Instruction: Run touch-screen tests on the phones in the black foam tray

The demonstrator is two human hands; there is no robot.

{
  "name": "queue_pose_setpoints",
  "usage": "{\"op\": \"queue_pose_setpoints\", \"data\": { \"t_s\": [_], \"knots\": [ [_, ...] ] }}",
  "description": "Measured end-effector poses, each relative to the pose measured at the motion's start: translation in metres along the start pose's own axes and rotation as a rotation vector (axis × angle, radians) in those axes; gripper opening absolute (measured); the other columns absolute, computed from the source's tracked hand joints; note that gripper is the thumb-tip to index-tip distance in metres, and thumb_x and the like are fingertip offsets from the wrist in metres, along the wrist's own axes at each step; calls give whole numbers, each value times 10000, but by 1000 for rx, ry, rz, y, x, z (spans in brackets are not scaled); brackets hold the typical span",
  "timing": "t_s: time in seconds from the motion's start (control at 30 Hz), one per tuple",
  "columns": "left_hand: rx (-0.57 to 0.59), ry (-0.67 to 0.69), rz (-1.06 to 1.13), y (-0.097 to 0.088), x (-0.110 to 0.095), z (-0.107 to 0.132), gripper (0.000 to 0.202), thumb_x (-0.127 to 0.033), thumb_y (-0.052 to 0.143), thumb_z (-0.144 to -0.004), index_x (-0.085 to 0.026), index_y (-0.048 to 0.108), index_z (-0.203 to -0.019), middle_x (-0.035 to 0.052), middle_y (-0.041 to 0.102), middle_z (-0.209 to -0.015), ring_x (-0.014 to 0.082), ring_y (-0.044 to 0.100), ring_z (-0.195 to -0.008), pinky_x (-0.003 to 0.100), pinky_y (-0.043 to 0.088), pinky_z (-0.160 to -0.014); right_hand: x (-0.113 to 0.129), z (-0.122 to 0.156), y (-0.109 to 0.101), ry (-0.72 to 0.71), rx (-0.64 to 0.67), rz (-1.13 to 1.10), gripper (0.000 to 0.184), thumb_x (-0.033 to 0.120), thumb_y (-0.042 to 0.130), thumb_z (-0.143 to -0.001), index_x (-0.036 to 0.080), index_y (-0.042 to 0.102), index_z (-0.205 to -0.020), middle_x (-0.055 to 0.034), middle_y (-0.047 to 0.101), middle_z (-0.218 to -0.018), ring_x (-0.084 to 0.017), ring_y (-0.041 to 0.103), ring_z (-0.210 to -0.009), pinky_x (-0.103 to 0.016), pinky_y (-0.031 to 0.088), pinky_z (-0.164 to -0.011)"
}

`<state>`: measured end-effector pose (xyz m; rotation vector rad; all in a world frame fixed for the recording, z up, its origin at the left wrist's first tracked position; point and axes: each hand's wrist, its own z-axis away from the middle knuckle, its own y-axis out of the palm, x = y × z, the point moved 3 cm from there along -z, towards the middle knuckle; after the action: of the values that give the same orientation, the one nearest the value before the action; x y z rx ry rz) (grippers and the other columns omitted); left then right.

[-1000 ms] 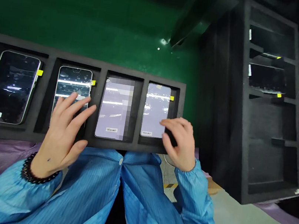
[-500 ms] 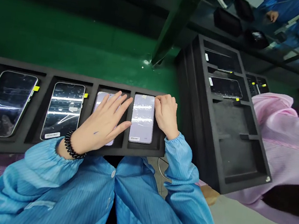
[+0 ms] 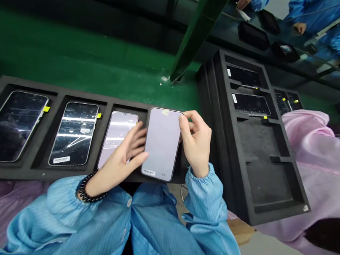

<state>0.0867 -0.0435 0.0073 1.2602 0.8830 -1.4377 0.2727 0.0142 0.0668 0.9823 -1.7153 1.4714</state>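
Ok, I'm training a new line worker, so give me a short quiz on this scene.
1. True or false: the right hand grips the raised phone by its right edge.
2. How many other phones lie in the left tray? A two, B three, C four.
3. Fill in: the left hand has a black beaded ____ at its wrist.
Key: 1 true; 2 B; 3 bracelet.
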Motion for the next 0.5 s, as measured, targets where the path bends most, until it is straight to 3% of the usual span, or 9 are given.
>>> {"op": "queue_pose_setpoints", "data": {
  "t_s": [0.1, 0.17, 0.33, 0.43, 0.5],
  "knots": [
    [79, -100, 154, 6, 2, 12, 754, -538, 684, -868, -176, 454, -1488, 150, 571, -1474, 329, 549, -1370, 436, 497, -1136, 14, 11, 3, -39, 10, -73, 274, 476, 487, -1016, 238, 544, -892, 101, 390, -531, -83, 365, -451, -237, 281, -498],
    [33, -135, 203, 5, 1, 23, 713, -529, 711, -847, -160, 527, -1428, 138, 634, -1401, 329, 587, -1325, 413, 527, -1099, 19, 16, 6, -118, -12, 31, 280, 440, 495, -1028, 233, 546, -846, 95, 391, -531, -79, 365, -450, -238, 284, -496],
    [-145, -192, 230, -1, -1, 49, 693, -491, 735, -829, -171, 539, -1411, 112, 660, -1367, 318, 578, -1337, 405, 488, -1137, 34, 31, 11, -614, -141, 481, 499, 300, 572, -1020, 210, 407, -559, 58, 391, -503, -93, 326, -501, -289, 258, -515],
    [-217, -204, 192, -1, -2, 60, 615, -497, 744, -811, -172, 603, -1314, 104, 696, -1307, 319, 616, -1284, 387, 525, -1084, 48, 50, 13, -944, -29, 424, 497, 315, 594, -1009, 202, 479, -538, 48, 455, -484, -103, 345, -485, -301, 285, -496],
    [-244, -181, 163, -2, -4, 66, 538, -484, 733, -827, -182, 624, -1258, 93, 710, -1281, 301, 650, -1234, 355, 551, -1032, 56, 62, 12, -1044, 27, 302, 496, 325, 603, -1000, 196, 515, -530, 45, 474, -483, -102, 367, -465, -302, 302, -478]
  ]
}}
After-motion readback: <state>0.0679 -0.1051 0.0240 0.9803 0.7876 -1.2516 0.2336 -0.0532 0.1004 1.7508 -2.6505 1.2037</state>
